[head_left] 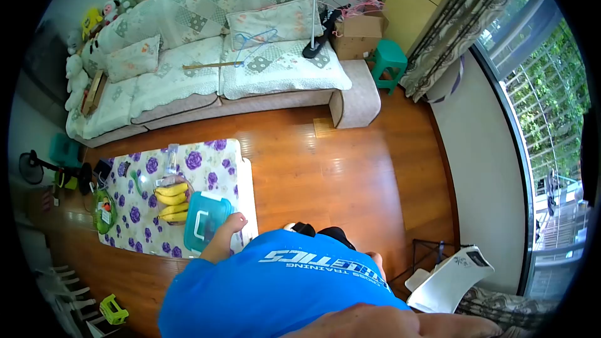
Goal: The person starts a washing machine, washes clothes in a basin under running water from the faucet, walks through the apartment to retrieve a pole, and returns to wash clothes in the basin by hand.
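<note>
My left hand (235,222) is beside the right edge of a teal box (208,220) with a white handle; its fingers look curled, and nothing shows in them. The box sits on a low table (134,214) with a purple-flowered cover. Several yellow bananas (172,201) lie next to the box in a clear container. My right hand (377,261) shows only in part beyond the edge of my blue shirt (294,278); its fingers are mostly hidden. Blurred skin fills part of the bottom edge.
A long sofa (194,103) with cushions, a blue hanger (256,40) and a stick is at the back. Near its right end are a cardboard box (358,37) and a green stool (389,59). A white chair (447,280) stands at lower right, a yellow-green stool (113,310) at lower left.
</note>
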Motion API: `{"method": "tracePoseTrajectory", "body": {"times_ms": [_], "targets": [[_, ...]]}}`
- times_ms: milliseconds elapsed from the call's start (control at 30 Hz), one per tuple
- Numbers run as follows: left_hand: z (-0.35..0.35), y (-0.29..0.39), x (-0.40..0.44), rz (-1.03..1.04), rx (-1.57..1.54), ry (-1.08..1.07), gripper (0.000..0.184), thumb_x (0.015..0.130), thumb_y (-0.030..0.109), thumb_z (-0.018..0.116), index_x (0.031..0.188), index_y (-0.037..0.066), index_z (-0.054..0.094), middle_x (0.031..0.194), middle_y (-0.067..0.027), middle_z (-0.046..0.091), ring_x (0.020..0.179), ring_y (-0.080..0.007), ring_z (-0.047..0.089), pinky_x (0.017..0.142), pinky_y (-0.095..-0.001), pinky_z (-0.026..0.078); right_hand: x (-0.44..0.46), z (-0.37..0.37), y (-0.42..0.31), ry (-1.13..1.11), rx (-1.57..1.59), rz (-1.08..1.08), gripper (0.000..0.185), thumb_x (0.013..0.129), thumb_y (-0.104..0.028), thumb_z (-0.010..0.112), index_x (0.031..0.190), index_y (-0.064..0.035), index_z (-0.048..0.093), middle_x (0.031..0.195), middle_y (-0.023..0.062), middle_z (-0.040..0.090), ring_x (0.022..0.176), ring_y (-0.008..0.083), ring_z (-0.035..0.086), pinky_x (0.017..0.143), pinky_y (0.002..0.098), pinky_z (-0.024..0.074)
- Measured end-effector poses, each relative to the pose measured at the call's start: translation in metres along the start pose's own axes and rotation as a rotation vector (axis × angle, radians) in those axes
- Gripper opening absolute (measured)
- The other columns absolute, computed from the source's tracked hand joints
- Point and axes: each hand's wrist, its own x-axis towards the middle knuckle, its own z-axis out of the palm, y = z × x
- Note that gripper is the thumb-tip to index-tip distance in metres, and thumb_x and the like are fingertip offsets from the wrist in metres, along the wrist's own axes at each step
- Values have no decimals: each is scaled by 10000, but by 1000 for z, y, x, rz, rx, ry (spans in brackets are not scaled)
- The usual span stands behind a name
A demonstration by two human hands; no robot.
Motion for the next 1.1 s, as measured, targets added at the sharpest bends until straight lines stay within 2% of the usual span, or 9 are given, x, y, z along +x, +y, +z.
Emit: {"method": "tracePoseTrajectory", "body": {"times_ms": [67, 233, 300, 433, 567, 700, 800, 1000, 1100], "targets": [[-7, 15, 33, 4, -92, 48, 235, 726, 287, 635, 831, 79, 604, 819, -140, 621, 770, -274, 592, 692, -350, 474, -41, -35, -100, -66, -71, 23, 186, 791, -169, 561, 896, -22, 602, 726, 88, 629, 600, 171, 616, 506, 290, 493], [-14, 59, 79, -93, -219, 85, 235, 730, 292, 624, 829, 80, 611, 803, -137, 617, 760, -266, 592, 692, -346, 476, 121, -42, -104, -241, -189, 83, 167, 790, -181, 582, 826, -20, 610, 696, 79, 626, 560, 159, 602, 489, 284, 488], [-6, 52, 101, -33, -173, 105, 247, 729, 311, 612, 814, 79, 622, 810, -133, 619, 769, -267, 593, 694, -344, 476, 131, -70, -188, -255, -137, 25, 160, 771, -176, 589, 780, -18, 608, 663, 73, 617, 527, 151, 586, 460, 280, 477], [-59, 121, 87, -301, -163, -96, 308, 731, 324, 599, 838, 36, 624, 829, -144, 629, 782, -266, 607, 698, -351, 477, 184, -86, -304, -193, -245, -103, 151, 752, -166, 564, 758, -22, 608, 636, 66, 607, 510, 143, 576, 444, 272, 460], [-73, 134, 107, -340, -256, 162, 300, 749, 293, 592, 871, 20, 609, 790, -145, 634, 732, -255, 619, 670, -351, 482, 260, -89, -411, -210, -427, -251, 174, 764, -164, 573, 828, -5, 608, 679, 84, 615, 568, 143, 604, 461, 265, 478], [-53, 121, 128, -348, -513, 402, 268, 759, 244, 601, 914, 26, 593, 736, -132, 633, 665, -209, 620, 616, -330, 484, 306, -61, -518, -233, -583, -450, 172, 776, -152, 544, 831, -1, 605, 677, 82, 612, 546, 144, 591, 448, 261, 465], [-68, 140, 127, -468, -443, 286, 270, 746, 233, 614, 901, 13, 592, 710, -122, 631, 620, -193, 617, 580, -321, 488, 319, -23, -586, -287, -581, -579, 185, 778, -159, 537, 850, -3, 606, 679, 80, 611, 552, 142, 594, 456, 261, 467], [-30, 54, 172, -748, -747, 161, 271, 740, 227, 621, 893, 5, 591, 698, -119, 627, 585, -184, 609, 558, -311, 489, 297, 46, -675, -500, -663, -571, 225, 786, -216, 566, 866, -13, 618, 677, 67, 619, 573, 133, 607, 481, 260, 483], [-139, 96, 179, -605, -676, 327, 283, 748, 226, 617, 900, -10, 577, 676, -118, 620, 551, -178, 599, 531, -299, 488, 299, 61, -706, -523, -767, -565, 222, 781, -222, 574, 843, -15, 624, 675, 67, 620, 581, 131, 612, 487, 261, 487]]}}
